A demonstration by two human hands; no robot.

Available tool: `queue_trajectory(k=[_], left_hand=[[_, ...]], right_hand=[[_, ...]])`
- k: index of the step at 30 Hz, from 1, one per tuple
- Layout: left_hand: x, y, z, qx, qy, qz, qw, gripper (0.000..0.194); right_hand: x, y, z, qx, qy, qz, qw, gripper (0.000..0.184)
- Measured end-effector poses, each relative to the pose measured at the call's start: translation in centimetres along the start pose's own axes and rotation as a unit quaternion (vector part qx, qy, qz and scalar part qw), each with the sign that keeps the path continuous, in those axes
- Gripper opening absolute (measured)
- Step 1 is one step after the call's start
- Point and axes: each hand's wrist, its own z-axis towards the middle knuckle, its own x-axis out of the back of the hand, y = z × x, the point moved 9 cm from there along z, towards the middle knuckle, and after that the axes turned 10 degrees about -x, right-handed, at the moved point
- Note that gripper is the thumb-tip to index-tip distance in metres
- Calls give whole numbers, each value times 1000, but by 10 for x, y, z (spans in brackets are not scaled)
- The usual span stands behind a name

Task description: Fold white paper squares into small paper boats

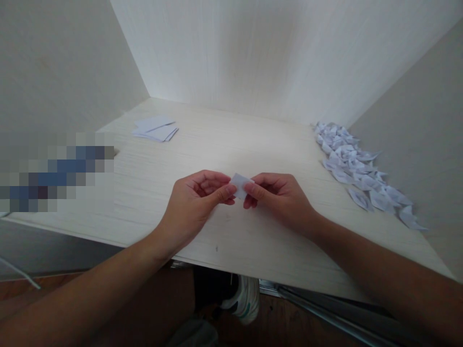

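Note:
Between my two hands, a small folded piece of white paper point(240, 185) is held above the front part of the table. My left hand point(202, 195) pinches its left side with thumb and fingers. On the opposite side my right hand point(277, 195) grips the paper, the thumb lying over its face. The paper looks roughly diamond-shaped, and its layers are too small to make out. The fingers behind it are partly hidden.
Flat white paper sheets point(155, 129) lie loosely stacked at the back left. Many folded paper boats point(347, 159) are heaped along the right wall. A pale table point(224, 140) meets panels at the back and sides. Something blurred out point(61, 171) is at the left edge.

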Motion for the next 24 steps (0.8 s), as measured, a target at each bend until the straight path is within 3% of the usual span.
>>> queue_trajectory(k=[7, 14, 24], left_hand=[[-4, 4, -2, 16, 12, 42, 999, 23], [-7, 4, -3, 24, -14, 48, 998, 23], [-9, 5, -4, 21, -5, 35, 999, 25]], right_hand=[[1, -2, 1, 9, 2, -15, 1000, 35], [5, -9, -1, 24, 17, -67, 997, 40], [6, -9, -3, 24, 4, -119, 993, 42]])
